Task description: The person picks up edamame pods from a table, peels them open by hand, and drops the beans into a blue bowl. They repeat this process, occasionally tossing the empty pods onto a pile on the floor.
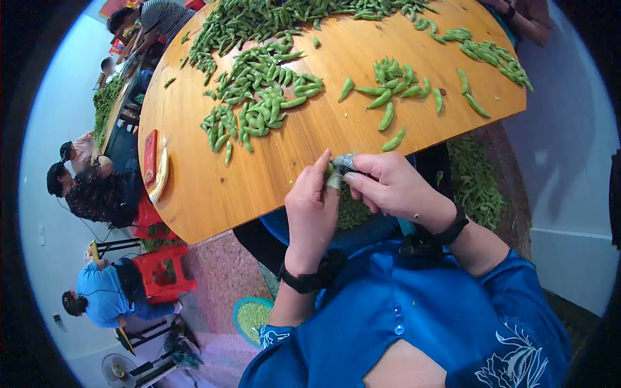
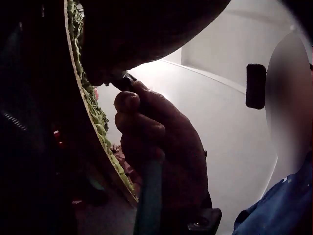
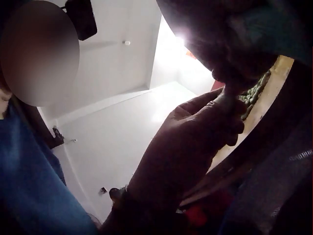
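Note:
In the head view, my left hand (image 1: 312, 204) holds a green soybean pod (image 1: 330, 169) between its fingers and thumb, just past the table's near edge. A pale wrap (image 1: 334, 182) covers that thumb. My right hand (image 1: 396, 185) meets it from the right and pinches at the same pod, mostly hidden by the fingertips. A silvery wrap (image 1: 345, 160) shows at the right fingertips, with a small dark piece beside it. Both wrist views are dark. Loose pods (image 1: 393, 84) lie on the table beyond the hands.
The round wooden table (image 1: 272, 184) bears a large pod heap (image 1: 252, 97), a red box (image 1: 151, 152) and a pale curved strip (image 1: 160, 176). Below the hands is a blue container (image 1: 275, 223) with green contents. Green pods (image 1: 475, 184) cover the floor at right. Other people sit at left.

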`<state>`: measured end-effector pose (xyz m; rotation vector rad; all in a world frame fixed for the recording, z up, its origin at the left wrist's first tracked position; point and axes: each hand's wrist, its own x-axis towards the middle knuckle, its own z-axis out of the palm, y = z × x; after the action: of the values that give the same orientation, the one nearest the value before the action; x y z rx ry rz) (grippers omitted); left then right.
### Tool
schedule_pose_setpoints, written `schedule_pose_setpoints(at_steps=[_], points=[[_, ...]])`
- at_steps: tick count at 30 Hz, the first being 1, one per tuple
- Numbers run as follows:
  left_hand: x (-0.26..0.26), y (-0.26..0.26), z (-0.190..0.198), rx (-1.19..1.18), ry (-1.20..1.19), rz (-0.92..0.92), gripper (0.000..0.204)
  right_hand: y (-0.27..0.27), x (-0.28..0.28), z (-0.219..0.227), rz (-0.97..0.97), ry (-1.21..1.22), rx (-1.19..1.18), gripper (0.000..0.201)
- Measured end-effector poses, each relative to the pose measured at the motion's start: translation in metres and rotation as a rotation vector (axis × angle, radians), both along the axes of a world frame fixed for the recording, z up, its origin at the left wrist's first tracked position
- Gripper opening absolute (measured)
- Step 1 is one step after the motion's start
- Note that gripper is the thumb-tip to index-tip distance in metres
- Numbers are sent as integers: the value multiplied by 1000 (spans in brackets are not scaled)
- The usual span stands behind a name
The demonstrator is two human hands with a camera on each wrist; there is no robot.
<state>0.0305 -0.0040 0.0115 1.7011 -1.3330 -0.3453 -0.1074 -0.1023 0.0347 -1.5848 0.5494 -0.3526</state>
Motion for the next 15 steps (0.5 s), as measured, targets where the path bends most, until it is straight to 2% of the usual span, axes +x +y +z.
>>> schedule_pose_setpoints(at_steps=[1,2,5,8,15], points=[[0,1,1,-14,-154,-24,42,1,0,-2,23,12,-20,19],[-5,2,4,43,-148,2,45,3,0,-1,21,14,-23,19],[-5,4,-3,-20,-253,-10,46,10,-2,0,-14,23,57,19],[-8,5,0,5,-271,9,45,12,-7,3,-36,74,155,20],[-11,4,-3,26,-267,-9,42,15,-10,-7,-72,29,155,15]])
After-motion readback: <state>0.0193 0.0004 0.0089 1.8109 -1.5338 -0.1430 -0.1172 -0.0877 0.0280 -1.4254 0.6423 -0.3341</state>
